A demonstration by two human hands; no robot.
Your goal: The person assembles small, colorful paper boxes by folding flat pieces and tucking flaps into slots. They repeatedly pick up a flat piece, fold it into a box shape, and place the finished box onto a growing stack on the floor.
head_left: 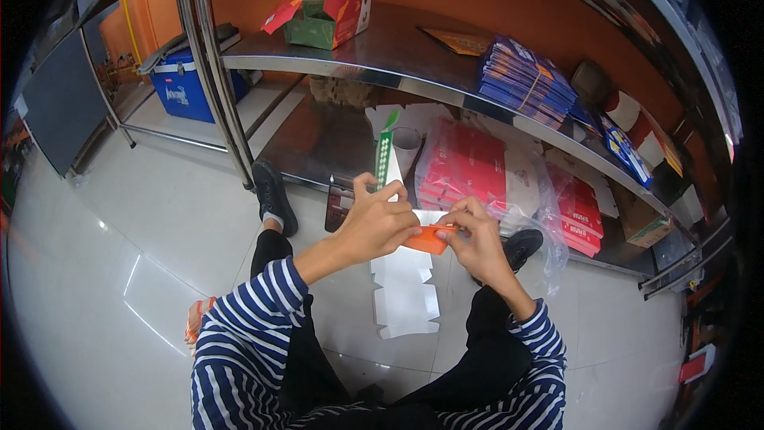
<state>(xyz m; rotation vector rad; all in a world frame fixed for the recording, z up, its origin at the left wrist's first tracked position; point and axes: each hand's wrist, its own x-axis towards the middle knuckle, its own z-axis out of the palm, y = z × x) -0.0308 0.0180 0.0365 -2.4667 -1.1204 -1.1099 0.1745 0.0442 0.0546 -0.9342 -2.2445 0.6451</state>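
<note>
A partly folded cardboard carton [407, 302] is held up between both hands, its white inside facing me and its flapped lower panels hanging toward the floor. My left hand [370, 221] is closed on its left side, near a green patterned strip [384, 158] that sticks up beyond the fingers. An orange panel [425, 240] of the carton lies between the two hands. At the right end of that panel, my right hand [476, 239] pinches the edge with thumb and fingers. Parts of the carton are hidden behind the hands.
Ahead stands a metal shelf [414, 80] with an opened red box [334, 4] and banded blue flat cartons [529, 84]. Lower down lie plastic-wrapped red cartons [469, 163]. A dark phone-like object [338, 205] is by my left shoe [273, 195]. A blue cooler [187, 94] stands left.
</note>
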